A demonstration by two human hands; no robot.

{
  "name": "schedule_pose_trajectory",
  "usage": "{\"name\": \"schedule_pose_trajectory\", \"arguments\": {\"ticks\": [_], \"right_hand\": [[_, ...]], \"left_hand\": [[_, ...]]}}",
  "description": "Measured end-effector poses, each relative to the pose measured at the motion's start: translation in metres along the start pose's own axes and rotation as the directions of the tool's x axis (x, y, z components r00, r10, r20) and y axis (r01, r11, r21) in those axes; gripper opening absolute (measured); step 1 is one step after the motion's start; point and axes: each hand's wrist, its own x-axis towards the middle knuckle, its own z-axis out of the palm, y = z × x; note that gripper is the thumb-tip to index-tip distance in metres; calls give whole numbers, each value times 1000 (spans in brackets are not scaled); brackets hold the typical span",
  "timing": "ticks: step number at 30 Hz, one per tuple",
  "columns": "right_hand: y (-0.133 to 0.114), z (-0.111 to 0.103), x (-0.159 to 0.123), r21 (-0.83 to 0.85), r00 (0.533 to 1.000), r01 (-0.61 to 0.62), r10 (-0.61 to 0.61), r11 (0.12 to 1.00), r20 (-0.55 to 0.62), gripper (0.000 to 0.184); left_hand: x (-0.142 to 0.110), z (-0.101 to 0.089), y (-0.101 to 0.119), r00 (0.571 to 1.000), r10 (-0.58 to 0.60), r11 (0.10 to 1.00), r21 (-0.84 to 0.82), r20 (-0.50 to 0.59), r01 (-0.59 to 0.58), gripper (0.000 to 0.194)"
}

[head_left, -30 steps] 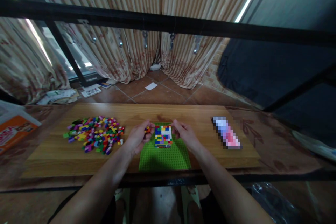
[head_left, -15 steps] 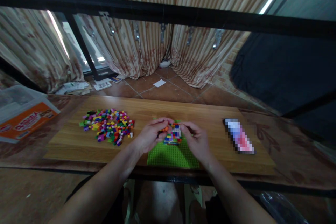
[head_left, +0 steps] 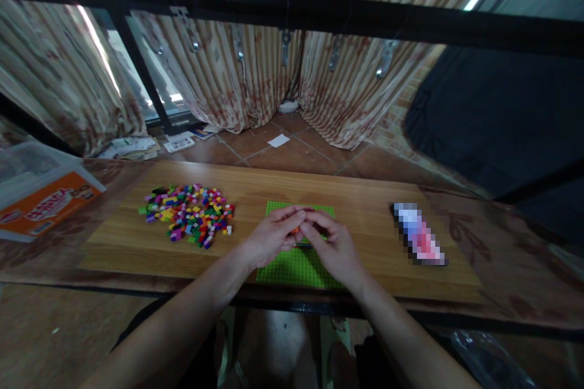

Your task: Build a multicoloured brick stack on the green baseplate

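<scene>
My left hand (head_left: 276,232) and my right hand (head_left: 331,243) meet over a green studded baseplate (head_left: 296,270). A small orange toy brick (head_left: 296,230) shows between their fingertips. Both hands are closed, thumbs and fingers pressed together around it. Beneath the fingers, the multicoloured brick build on the baseplate is almost wholly hidden. A heap of loose toy bricks (head_left: 189,213) in many colours lies to the left of my left hand.
The wooden board (head_left: 374,243) rests on a cloth-covered table. To the right lies a phone (head_left: 420,234) with a blurred screen. A clear plastic box (head_left: 50,194) with an orange label stands at the far left. A black bar (head_left: 292,9) crosses above.
My hands have come together, from apart on either side of the brick build to touching above it. They now cover the build. The view has shifted slightly.
</scene>
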Motion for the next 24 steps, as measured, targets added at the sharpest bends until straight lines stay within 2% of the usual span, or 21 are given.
{"name": "schedule_pose_trajectory", "arguments": {"ticks": [5, 9, 12, 14, 16, 18, 24], "right_hand": [[-3, 2, 1, 247, 994, -112, 113, 962, 12, 17], [-6, -4, 4, 255, 988, -150, 150, 955, 18, 19], [-4, -20, 8, 199, 979, -141, 166, 970, -119, 21], [0, -33, 12, 216, 954, -121, 173, 969, -243, 21], [4, -43, 15, 255, 930, -123, 201, 959, -307, 20], [8, -50, 16, 278, 921, -147, 233, 949, -311, 18], [19, -48, 13, 326, 898, -256, 349, 910, -269, 22]], "left_hand": [[-2, 1, -1, 1000, -15, 999, 41, 25, 14, 44], [-1, 0, -2, 999, -12, 998, 61, 38, 10, 43], [1, -5, 3, 1000, 27, 995, 92, -2, -27, 40], [2, -10, 8, 995, 84, 980, 183, -59, -71, 35], [2, -15, 11, 985, 151, 935, 336, -86, -114, 28], [1, -18, 12, 979, 199, 867, 476, -51, -151, 22], [-5, -13, 6, 961, 265, 695, 675, 79, -247, 15]]}}
